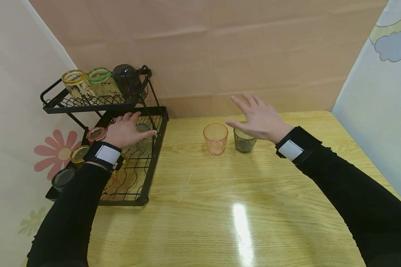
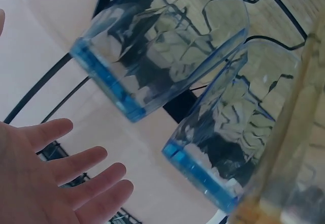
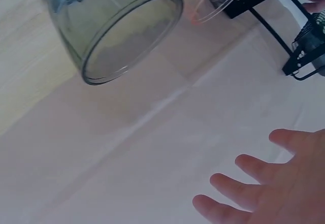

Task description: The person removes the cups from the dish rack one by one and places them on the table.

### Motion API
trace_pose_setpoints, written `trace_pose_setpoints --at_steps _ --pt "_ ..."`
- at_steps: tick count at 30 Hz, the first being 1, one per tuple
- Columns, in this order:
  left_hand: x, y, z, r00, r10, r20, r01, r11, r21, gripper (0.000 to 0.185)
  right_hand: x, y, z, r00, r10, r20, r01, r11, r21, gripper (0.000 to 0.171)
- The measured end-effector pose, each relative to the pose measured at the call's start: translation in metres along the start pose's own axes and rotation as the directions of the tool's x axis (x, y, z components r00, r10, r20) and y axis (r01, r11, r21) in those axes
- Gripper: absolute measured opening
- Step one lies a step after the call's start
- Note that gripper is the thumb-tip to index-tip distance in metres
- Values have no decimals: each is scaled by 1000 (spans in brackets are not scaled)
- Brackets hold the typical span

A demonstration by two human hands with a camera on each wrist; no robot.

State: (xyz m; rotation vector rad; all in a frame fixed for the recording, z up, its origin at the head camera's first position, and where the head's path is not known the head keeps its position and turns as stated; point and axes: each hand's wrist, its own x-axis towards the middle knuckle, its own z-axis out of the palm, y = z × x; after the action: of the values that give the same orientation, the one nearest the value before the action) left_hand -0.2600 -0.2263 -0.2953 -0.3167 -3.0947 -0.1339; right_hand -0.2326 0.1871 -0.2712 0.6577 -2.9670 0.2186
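My left hand [image 1: 125,130] is spread over the lower tier of a black two-tier dish rack [image 1: 147,172], its fingers apart and holding nothing. Close to it, a blue-tinted glass [image 1: 142,128] stands on the rack. Two upside-down glasses with blue bases, a nearer glass [image 2: 162,56] and another glass [image 2: 218,137], show in the left wrist view beside an amber glass [image 2: 289,178]. My right hand [image 1: 260,120] hovers with spread fingers by a grey glass [image 1: 244,144] standing mouth up on the table. Left of that stands a pink-orange glass [image 1: 215,141], also upright.
Upside-down yellow [image 1: 76,82], green [image 1: 103,82] and dark [image 1: 126,79] glasses occupy the upper tier. Pink [image 1: 96,134], yellow [image 1: 79,154] and grey [image 1: 63,179] glasses line the lower tier's left side. A cloth wall [image 1: 207,48] stands behind the wooden table [image 1: 200,222].
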Motion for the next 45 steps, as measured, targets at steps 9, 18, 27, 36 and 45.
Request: trace_pose_setpoints --at_steps 9,18,27,36,45 --pt "12 -1 10 998 -1 65 1 1000 -5 101 -5 -23 -1 998 -59 12 60 997 -40 89" --pt "25 -2 20 983 18 184 -14 1000 -26 103 -6 -45 11 993 -118 28 119 992 -43 86" --pt "30 -2 30 975 -16 220 19 1000 -13 99 -5 -61 29 988 -151 23 150 989 16 82" --pt "33 -4 49 999 -20 49 21 1000 -19 87 4 -83 37 983 -175 56 176 984 1 84" --pt "34 -14 61 998 7 -66 -8 1000 -9 72 16 -105 46 979 -190 78 189 982 24 84"
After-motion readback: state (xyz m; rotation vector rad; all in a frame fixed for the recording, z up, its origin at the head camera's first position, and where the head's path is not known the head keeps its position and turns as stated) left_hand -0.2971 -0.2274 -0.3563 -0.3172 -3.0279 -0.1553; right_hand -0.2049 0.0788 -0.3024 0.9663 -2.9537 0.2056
